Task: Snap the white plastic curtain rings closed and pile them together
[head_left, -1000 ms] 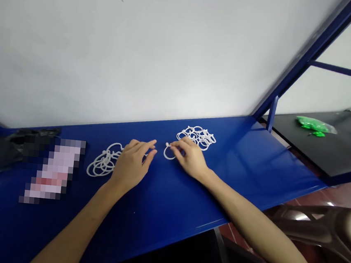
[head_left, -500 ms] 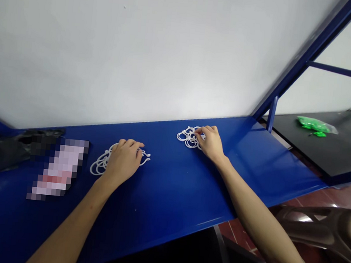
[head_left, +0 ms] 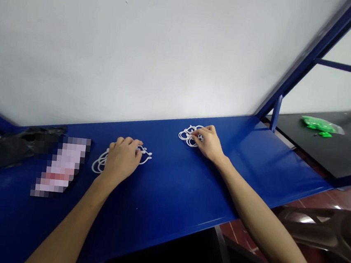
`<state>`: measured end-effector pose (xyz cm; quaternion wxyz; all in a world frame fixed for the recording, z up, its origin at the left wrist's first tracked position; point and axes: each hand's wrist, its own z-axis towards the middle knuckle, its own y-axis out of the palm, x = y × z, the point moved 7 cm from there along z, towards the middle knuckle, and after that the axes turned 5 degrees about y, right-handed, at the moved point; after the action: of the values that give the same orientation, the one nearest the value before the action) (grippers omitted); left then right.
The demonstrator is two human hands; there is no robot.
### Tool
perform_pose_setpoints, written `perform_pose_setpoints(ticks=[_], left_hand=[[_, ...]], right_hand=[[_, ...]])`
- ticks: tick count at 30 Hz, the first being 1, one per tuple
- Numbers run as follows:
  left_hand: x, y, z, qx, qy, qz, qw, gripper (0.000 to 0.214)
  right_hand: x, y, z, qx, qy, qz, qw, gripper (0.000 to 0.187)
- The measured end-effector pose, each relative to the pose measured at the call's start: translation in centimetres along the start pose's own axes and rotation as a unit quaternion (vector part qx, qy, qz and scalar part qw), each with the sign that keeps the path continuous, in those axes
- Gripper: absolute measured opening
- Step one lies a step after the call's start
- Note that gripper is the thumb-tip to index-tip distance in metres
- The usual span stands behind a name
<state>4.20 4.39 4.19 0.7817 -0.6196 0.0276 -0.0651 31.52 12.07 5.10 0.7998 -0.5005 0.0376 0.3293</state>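
Note:
Two groups of white plastic shower curtain rings, open loops with knobbed ends, lie on a blue metal table (head_left: 163,196). Over the left group (head_left: 97,165) rests my left hand (head_left: 122,157), its fingers bent loosely and the thumb apart from them. The palm hides most of those rings; loop ends stick out beyond the thumb. My right hand (head_left: 207,143) is at the smaller right group (head_left: 185,135), thumb and forefinger pinched on a ring there. That hand covers part of the group, so the held ring shows only in part.
To the left lie a black plastic bag (head_left: 9,146) and a pixelated pink packet (head_left: 67,162). A white wall (head_left: 158,55) rises behind the table. Blue frame bars (head_left: 312,62) stand at right, beside a black table (head_left: 325,150) with a bag of green pieces (head_left: 319,124). A brown stool (head_left: 324,228) is below.
My right fingertips have shifted slightly left over the right group of rings. My left hand stays on its group. The whole view has shifted a little.

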Motion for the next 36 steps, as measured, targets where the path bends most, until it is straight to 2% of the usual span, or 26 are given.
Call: perform_pose_setpoints(ticks=[9,13,16,18,20,23,26,29,30,32,36], left_hand=[[-0.6,-0.6,0.1,0.053,-0.020,-0.031,0.998,0.030],[-1.1,-1.3,0.2,0.095,-0.041,-0.104,0.989,0.027],[-1.2,-2.6,0.1,0.152,-0.060,-0.186,0.969,0.024],[-1.1,-3.4,0.0,0.179,-0.075,-0.259,0.946,0.025],[-0.6,-3.6,-0.2,0.178,-0.084,-0.363,0.911,0.026],[1.1,-2.8,-0.3,0.123,-0.076,-0.540,0.829,0.032],[3.0,-1.5,-0.5,0.055,-0.067,-0.653,0.752,0.038],[4.0,-0.4,-0.7,0.028,-0.067,-0.697,0.714,0.039],[4.1,-0.1,-0.8,0.026,-0.068,-0.697,0.714,0.039],[4.1,0.3,-0.9,0.025,-0.073,-0.673,0.735,0.038],[3.8,0.1,-1.1,0.039,-0.082,-0.563,0.822,0.034]], right_hand=[[-1.3,0.6,-0.2,0.023,0.003,-0.055,0.998,0.014],[-1.8,0.1,-0.1,0.035,-0.007,-0.053,0.998,0.015],[-2.1,-0.6,-0.2,0.052,-0.008,-0.046,0.998,0.017],[-2.7,-0.9,-0.4,0.059,-0.010,-0.026,0.998,0.019],[-3.8,-0.9,-0.9,0.045,-0.023,0.018,0.999,0.020],[-6.2,0.2,-2.2,-0.026,-0.044,0.130,0.990,0.023],[-8.8,1.6,-3.6,-0.102,-0.037,0.265,0.958,0.028],[-10.1,2.4,-4.3,-0.128,-0.005,0.360,0.924,0.017],[-10.1,2.4,-4.4,-0.126,0.007,0.378,0.917,0.014],[-9.8,2.5,-4.4,-0.117,0.026,0.394,0.911,0.011],[-9.3,2.4,-4.4,-0.105,0.021,0.363,0.925,0.011]])
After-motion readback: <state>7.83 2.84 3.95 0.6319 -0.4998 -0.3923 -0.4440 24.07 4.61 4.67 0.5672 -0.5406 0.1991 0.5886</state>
